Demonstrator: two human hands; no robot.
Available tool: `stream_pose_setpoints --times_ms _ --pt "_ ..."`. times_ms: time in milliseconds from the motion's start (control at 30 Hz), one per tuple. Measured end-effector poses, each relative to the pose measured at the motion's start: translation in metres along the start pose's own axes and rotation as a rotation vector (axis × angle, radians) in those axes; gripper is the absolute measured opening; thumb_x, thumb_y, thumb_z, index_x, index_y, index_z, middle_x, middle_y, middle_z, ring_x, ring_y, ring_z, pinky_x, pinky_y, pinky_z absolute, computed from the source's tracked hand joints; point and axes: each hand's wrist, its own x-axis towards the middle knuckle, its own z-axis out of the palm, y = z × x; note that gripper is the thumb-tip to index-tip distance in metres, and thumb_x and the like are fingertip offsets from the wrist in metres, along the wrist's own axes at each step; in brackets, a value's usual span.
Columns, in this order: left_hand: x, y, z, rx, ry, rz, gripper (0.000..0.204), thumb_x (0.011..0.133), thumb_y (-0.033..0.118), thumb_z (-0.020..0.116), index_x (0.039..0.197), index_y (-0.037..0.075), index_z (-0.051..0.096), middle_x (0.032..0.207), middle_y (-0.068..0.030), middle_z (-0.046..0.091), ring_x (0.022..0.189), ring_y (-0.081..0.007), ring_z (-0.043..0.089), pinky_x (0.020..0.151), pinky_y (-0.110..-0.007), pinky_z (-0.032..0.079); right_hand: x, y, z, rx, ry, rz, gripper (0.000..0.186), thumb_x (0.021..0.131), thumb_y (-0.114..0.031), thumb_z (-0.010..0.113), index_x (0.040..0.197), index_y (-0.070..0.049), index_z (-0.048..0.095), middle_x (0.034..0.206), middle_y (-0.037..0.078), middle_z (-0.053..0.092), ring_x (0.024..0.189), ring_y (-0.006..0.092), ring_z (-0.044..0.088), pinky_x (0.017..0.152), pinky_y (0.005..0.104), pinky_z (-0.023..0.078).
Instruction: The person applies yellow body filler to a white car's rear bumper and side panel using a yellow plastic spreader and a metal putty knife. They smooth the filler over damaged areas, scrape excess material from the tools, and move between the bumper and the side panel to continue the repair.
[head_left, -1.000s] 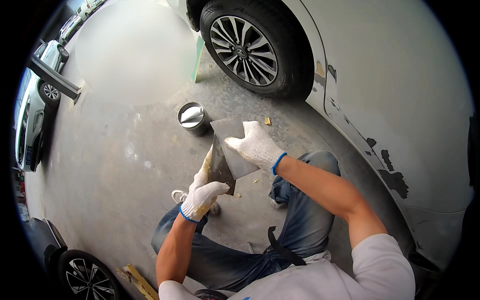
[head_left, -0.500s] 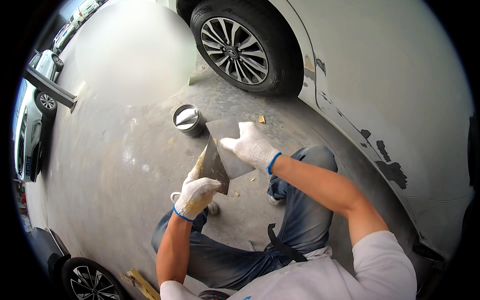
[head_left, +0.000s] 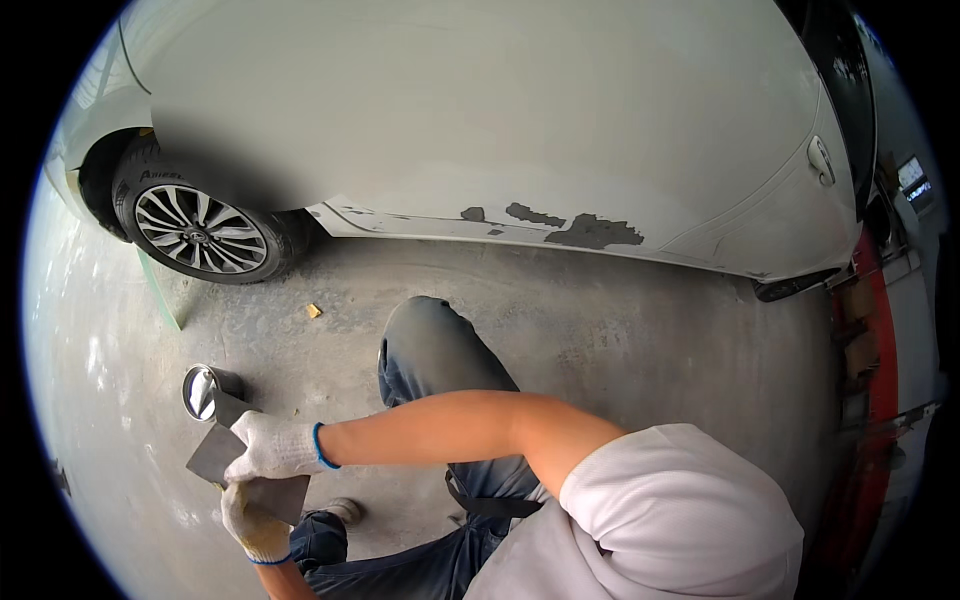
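Note:
My right hand (head_left: 268,445), in a white knit glove with a blue cuff, grips a flat grey metal plate (head_left: 207,458) at the lower left. Just below it my left hand (head_left: 250,522), in a similar glove stained yellowish, is closed on a second metal plate (head_left: 280,492); the two plates overlap between my hands. An open round metal can (head_left: 206,388) stands on the floor just beyond them, with a pale piece at its top.
A white car (head_left: 560,120) spans the upper view, with dark grey patches (head_left: 590,230) low on its body and a spoked wheel (head_left: 200,228) at left. My bent knee (head_left: 430,340) rises before it. A small yellow scrap (head_left: 313,311) and a green strip (head_left: 160,288) are nearby. A red structure (head_left: 875,400) is at far right.
My view has swung right toward the car, so its side now spans the top and my hands appear at lower left. Both hands still hold the plates.

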Motion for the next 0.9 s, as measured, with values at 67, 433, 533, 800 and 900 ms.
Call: stream_pose_setpoints --times_ms 67,433,533,800,900 --pt "0.003 -0.008 0.004 -0.255 0.046 -0.032 0.057 0.098 0.04 0.046 0.136 -0.002 0.047 0.133 -0.0163 0.056 0.126 -0.027 0.052 0.109 -0.042 0.04 -0.004 0.004 -0.015 0.347 -0.011 0.093 0.043 0.082 -0.027 0.074 0.109 0.004 0.062 0.099 0.014 0.067 0.083 0.0202 0.065 0.075 0.0337 0.052" --pt "-0.007 -0.012 0.021 -0.137 -0.027 0.247 0.053 0.093 0.006 0.058 0.142 -0.004 0.042 0.134 -0.0152 0.056 0.122 -0.0247 0.057 0.105 -0.037 0.046 -0.012 -0.014 -0.004 0.997 0.064 0.365 0.021 0.09 -0.028 0.064 0.102 -0.011 0.064 0.089 0.003 0.066 0.07 0.0127 0.062 0.063 0.0297 0.052" --pt "-0.002 -0.019 0.006 -0.186 0.113 0.218 0.043 0.091 -0.002 0.059 0.134 0.001 0.05 0.128 -0.0117 0.059 0.116 -0.0217 0.06 0.099 -0.036 0.049 -0.008 0.002 -0.017 0.968 0.102 0.206 0.023 0.094 -0.028 0.061 0.101 -0.006 0.067 0.088 0.005 0.068 0.072 0.0136 0.065 0.062 0.0282 0.054" --pt "-0.008 -0.024 0.055 -0.075 0.524 0.165 0.03 0.088 0.005 0.071 0.117 0.001 0.061 0.102 -0.0096 0.068 0.079 -0.018 0.069 0.062 -0.028 0.059 -0.023 0.022 -0.019 0.348 0.531 0.111 0.024 0.086 -0.021 0.074 0.084 0.001 0.067 0.076 0.005 0.067 0.063 0.0117 0.061 0.056 0.0302 0.051" --pt "-0.014 -0.032 0.062 0.314 0.557 0.336 0.03 0.084 0.007 0.074 0.112 -0.001 0.066 0.102 -0.0092 0.07 0.083 -0.0173 0.067 0.073 -0.03 0.056 -0.025 0.041 -0.02 0.084 0.516 0.151 0.035 0.083 -0.029 0.076 0.077 0.002 0.062 0.069 0.008 0.062 0.061 0.0129 0.056 0.056 0.0337 0.047"
